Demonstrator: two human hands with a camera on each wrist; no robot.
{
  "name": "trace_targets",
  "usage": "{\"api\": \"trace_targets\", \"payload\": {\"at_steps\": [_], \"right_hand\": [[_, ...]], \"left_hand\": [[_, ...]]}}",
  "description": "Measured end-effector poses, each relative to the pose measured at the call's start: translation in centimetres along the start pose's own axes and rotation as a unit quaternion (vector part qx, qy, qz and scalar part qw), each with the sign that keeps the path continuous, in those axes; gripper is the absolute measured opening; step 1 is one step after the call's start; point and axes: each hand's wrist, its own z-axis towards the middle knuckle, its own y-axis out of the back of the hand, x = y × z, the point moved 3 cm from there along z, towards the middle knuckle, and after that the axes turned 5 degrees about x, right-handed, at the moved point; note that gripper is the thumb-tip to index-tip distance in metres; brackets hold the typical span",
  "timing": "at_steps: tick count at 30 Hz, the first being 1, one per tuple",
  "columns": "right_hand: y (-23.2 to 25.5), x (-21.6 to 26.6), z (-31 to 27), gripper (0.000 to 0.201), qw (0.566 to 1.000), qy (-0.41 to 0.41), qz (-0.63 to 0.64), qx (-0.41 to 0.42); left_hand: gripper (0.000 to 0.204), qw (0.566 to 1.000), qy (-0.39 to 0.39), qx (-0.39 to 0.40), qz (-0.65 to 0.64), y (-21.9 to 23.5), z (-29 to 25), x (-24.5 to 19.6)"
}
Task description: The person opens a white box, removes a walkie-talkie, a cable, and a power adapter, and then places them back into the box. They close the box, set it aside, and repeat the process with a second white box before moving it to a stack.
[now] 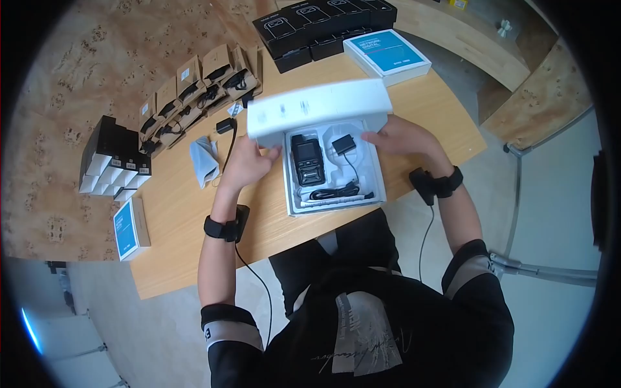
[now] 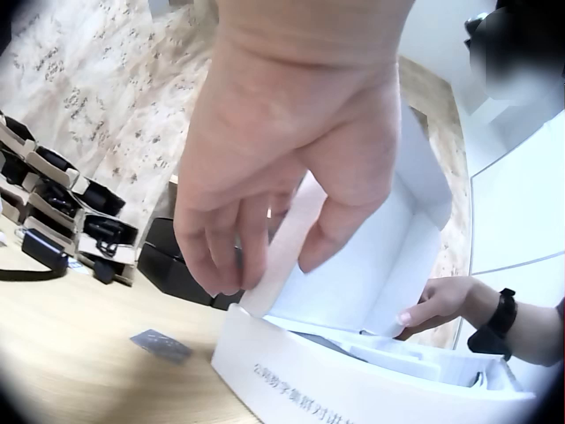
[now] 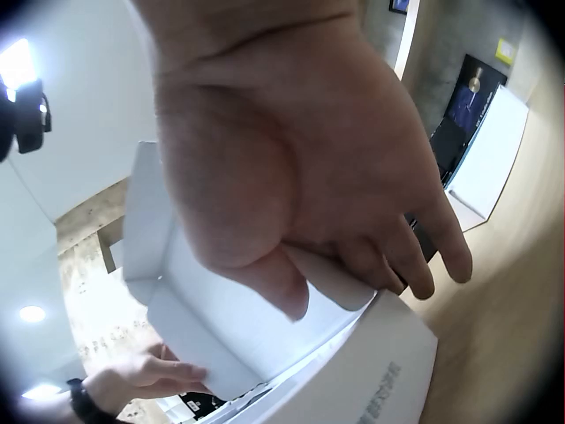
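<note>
A white box [image 1: 381,187] stands on the table with its hinged lid [image 1: 317,107] raised at the back. Inside, a moulded white tray [image 1: 333,169] carries a black two-way radio [image 1: 307,158] on the left, a small black adapter [image 1: 343,144] on the right and a coiled black cable [image 1: 333,192] at the front. My left hand [image 1: 251,163] pinches the lid's left side flap, thumb inside and fingers outside, as the left wrist view shows. On the opposite side my right hand [image 1: 407,137] grips the right flap the same way, its thumb [image 3: 281,287] inside the lid.
Brown cartons [image 1: 187,81] with black chargers line the back left. Beside them lie a grey cloth [image 1: 204,160] and a black adapter [image 1: 225,125]. Black boxes [image 1: 284,55] and a blue-topped box [image 1: 391,53] stand behind; another blue-fronted box [image 1: 127,229] is at left.
</note>
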Motion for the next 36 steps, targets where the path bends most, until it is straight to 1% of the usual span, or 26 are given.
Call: {"api": "trace_targets", "payload": {"at_steps": [1,2,3,5,6,8,9,10,11,13,15,17,18,20,22,23,24,26,28,29,30,32,33,34,35,36], "right_hand": [[0.0,0.0,-0.4,0.038,0.999,0.043,-0.008,0.003],[-0.1,-0.1,-0.7,0.037,0.996,0.086,-0.016,0.004],[0.1,-0.5,-0.6,0.037,0.996,0.089,-0.012,0.003],[0.4,-0.9,0.1,0.038,0.992,0.104,-0.022,0.068],[0.4,-1.0,0.2,0.038,0.992,0.108,-0.022,0.063],[0.6,-1.2,0.5,0.038,0.995,0.068,0.02,0.067],[0.3,-1.7,0.7,0.038,0.995,0.071,0.02,0.063],[-0.1,-2.5,0.9,0.04,0.994,0.098,0.025,0.033],[-0.4,-2.4,0.7,0.043,0.992,0.124,0.031,0.003],[-0.5,-2.2,0.4,0.044,0.994,0.105,0.013,-0.002],[-0.4,-1.8,0.1,0.045,0.996,0.084,-0.008,-0.01],[-0.1,-1.0,-0.8,0.043,0.976,0.208,0.04,-0.044],[0.0,-1.2,-0.5,0.049,0.99,0.136,0.018,0.025],[-0.9,-2.0,-0.9,0.052,0.973,0.207,0.073,-0.064],[-1.1,-2.1,-1.4,0.056,0.975,0.189,0.106,-0.044],[-1.3,-1.8,-1.5,0.06,0.974,0.173,0.142,-0.021],[-2.0,-1.8,-1.5,0.06,0.975,0.171,0.14,-0.023],[-3.5,-2.1,-1.6,0.053,0.979,0.138,0.107,-0.109],[-4.4,-2.4,-2.2,0.047,0.977,0.147,0.082,-0.131],[-4.7,-2.3,-2.5,0.047,0.974,0.16,0.046,-0.153],[-5.0,-2.3,-2.8,0.046,0.969,0.174,0.01,-0.176],[-5.8,-2.5,-2.9,0.046,0.966,0.174,0.006,-0.189],[-5.9,-2.5,-3.2,0.043,0.96,0.173,0.034,-0.219],[-6.1,-2.5,-3.6,0.041,0.952,0.171,0.063,-0.247],[-6.8,-2.5,-4.1,0.041,0.953,0.172,0.066,-0.241],[-7.4,-2.8,-5.1,0.04,0.938,0.166,0.128,-0.276]], "left_hand": [[0.03,0.999,0.046,0.004,0.019,0.4,-0.4,-1.2],[0.03,0.999,0.047,0.006,0.024,0.6,-0.4,-1.1],[0.03,0.999,0.038,0.03,0.002,0.6,-0.5,-1.0],[0.03,0.997,0.046,0.064,-0.013,0.7,-0.3,-1.3],[0.03,0.997,0.044,0.062,-0.008,0.6,-0.1,-1.3],[0.033,0.996,0.037,0.034,-0.078,0.5,0.2,-1.4],[0.035,0.996,0.046,0.08,-0.01,0.6,0.1,-1.2],[0.036,0.997,0.032,0.05,0.049,0.7,-0.5,-2.5],[0.035,0.996,0.049,0.055,0.049,0.5,-0.8,-3.1],[0.034,0.995,0.065,0.063,0.049,0.0,-1.2,-2.8],[0.044,0.996,-0.033,0.03,0.072,-0.7,-1.3,-1.8],[0.052,0.998,-0.049,0.03,0.023,-0.9,-1.6,-2.2],[0.06,0.998,-0.058,0.027,-0.025,-1.0,-1.9,-2.4],[0.067,0.998,-0.026,0.037,0.047,-1.4,-2.2,-1.7],[0.081,0.995,-0.077,0.029,0.053,-1.4,-2.3,-0.9],[0.081,0.995,-0.08,0.029,0.051,-1.2,-2.3,-0.6],[0.081,0.995,-0.071,0.053,0.039,-1.1,-2.4,-0.2],[0.081,0.995,-0.062,0.077,0.023,-0.9,-2.8,-0.4],[0.077,0.985,-0.016,0.138,-0.101,-0.6,-3.9,-0.8],[0.075,0.978,0.024,0.186,-0.09,0.2,-4.5,-1.3],[0.075,0.977,0.024,0.191,-0.089,0.2,-5.3,-1.6],[0.077,0.985,0.054,0.135,-0.093,0.4,-7.5,-2.0],[0.077,0.985,0.057,0.137,-0.092,0.0,-8.7,-2.9],[0.077,0.985,0.057,0.097,-0.131,-0.7,-9.7,-4.5],[0.077,0.982,0.059,0.056,-0.169,-1.7,-10.7,-5.7],[0.078,0.978,0.041,0.03,-0.203,-3.0,-11.6,-6.2]]}}
